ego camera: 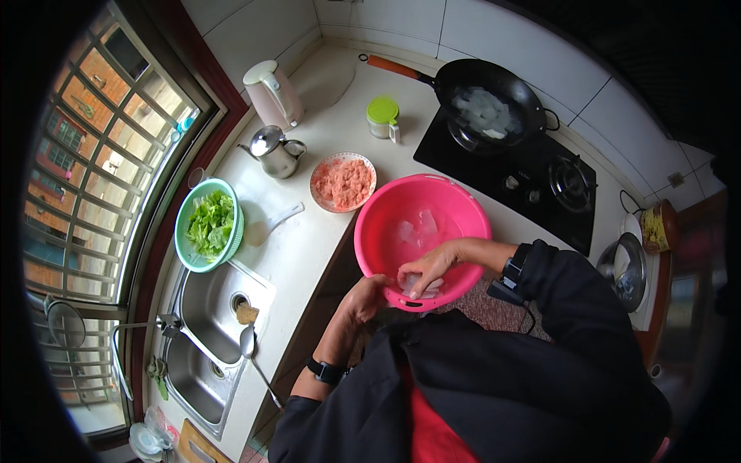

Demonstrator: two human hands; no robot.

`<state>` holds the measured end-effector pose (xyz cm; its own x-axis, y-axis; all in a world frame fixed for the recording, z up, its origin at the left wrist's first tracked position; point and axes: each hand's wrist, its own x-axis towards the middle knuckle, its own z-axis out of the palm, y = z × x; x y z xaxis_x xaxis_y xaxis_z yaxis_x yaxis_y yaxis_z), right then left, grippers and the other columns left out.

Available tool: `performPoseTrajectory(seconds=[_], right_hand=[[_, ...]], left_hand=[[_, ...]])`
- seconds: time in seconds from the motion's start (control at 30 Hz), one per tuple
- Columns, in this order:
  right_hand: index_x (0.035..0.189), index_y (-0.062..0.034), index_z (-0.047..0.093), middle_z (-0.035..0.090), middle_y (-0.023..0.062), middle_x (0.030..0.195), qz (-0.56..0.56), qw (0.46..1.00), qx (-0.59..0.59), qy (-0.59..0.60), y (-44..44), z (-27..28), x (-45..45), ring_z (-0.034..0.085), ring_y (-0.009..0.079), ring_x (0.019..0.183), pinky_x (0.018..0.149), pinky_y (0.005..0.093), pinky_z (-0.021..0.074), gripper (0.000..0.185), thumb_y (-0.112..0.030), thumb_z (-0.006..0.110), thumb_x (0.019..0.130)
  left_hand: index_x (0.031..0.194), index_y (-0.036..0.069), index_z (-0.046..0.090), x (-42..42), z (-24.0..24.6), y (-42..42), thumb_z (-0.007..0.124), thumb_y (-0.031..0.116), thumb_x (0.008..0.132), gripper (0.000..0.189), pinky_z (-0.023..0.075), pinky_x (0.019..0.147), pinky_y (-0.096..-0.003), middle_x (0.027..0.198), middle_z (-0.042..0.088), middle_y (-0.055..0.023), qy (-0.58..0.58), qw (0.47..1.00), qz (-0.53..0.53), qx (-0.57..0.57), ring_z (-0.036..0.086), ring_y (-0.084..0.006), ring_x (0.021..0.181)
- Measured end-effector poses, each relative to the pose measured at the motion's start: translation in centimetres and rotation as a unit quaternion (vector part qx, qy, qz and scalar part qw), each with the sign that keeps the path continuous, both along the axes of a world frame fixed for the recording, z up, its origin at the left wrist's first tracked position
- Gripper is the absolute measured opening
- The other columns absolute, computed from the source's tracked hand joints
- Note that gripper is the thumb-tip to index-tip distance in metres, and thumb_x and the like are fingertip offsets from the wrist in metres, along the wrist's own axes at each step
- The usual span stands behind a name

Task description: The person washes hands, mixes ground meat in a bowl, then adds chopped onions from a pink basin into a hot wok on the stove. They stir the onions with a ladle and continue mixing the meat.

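A pink plastic basin (376,254) is tilted in front of my body, close to the counter's edge. My left hand (367,298) grips its near left rim. Reaching inside, my right hand (431,269) has its fingers curled around several pale, translucent slices (427,287) near the basin's near wall. A few more such slices (419,228) lie on the basin floor, farther from me. Similar pale slices (489,113) fill part of the black wok (529,98), which stands on the gas hob (509,185) beyond the basin.
A patterned bowl of minced meat (344,182) sits left of the basin. Farther left are a green basket (237,231) of leafy greens, a steel teapot (275,153), a kettle (272,95) and a green-lidded jar (382,118). A ladle (249,344) lies beside the double sink (214,307).
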<state>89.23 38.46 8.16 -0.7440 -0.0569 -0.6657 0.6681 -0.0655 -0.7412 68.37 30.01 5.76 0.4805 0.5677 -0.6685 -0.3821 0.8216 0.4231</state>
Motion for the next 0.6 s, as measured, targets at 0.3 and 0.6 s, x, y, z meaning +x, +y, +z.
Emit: performPoseTrajectory(seconds=[0.3, 0.6], right_hand=[[0.139, -0.0015, 0.039, 0.051, 0.013, 0.124, -0.024, 0.998, -0.057, -0.022, 1.0, -0.9, 2.4, 0.052, 0.0206, 0.115, 0.086, 0.0313, 0.0478, 0.082, -0.045, 0.076, 0.08], [0.126, 0.0026, 0.048, 0.059, 0.0097, 0.108, -0.014, 0.996, -0.091, -0.021, 1.8, -1.9, 3.0, 0.059, 0.0159, 0.098, 0.079, 0.0291, 0.0485, 0.068, -0.04, 0.077, 0.081]], left_hand=[[0.11, -0.008, 0.058, 1.2, -0.4, 0.7, 0.052, 0.005, 0.089, 0.026, 0.0544, 0.086, -0.0383, 0.105, 0.066, -0.0168, 0.039, 0.999, -0.016, 0.01, 0.066, -0.0259, 0.094], [0.105, -0.007, 0.061, 1.6, -1.5, 1.3, 0.053, 0.008, 0.09, 0.022, 0.0562, 0.076, -0.0347, 0.095, 0.069, -0.0146, 0.105, 0.993, -0.032, 0.032, 0.068, -0.0249, 0.082]])
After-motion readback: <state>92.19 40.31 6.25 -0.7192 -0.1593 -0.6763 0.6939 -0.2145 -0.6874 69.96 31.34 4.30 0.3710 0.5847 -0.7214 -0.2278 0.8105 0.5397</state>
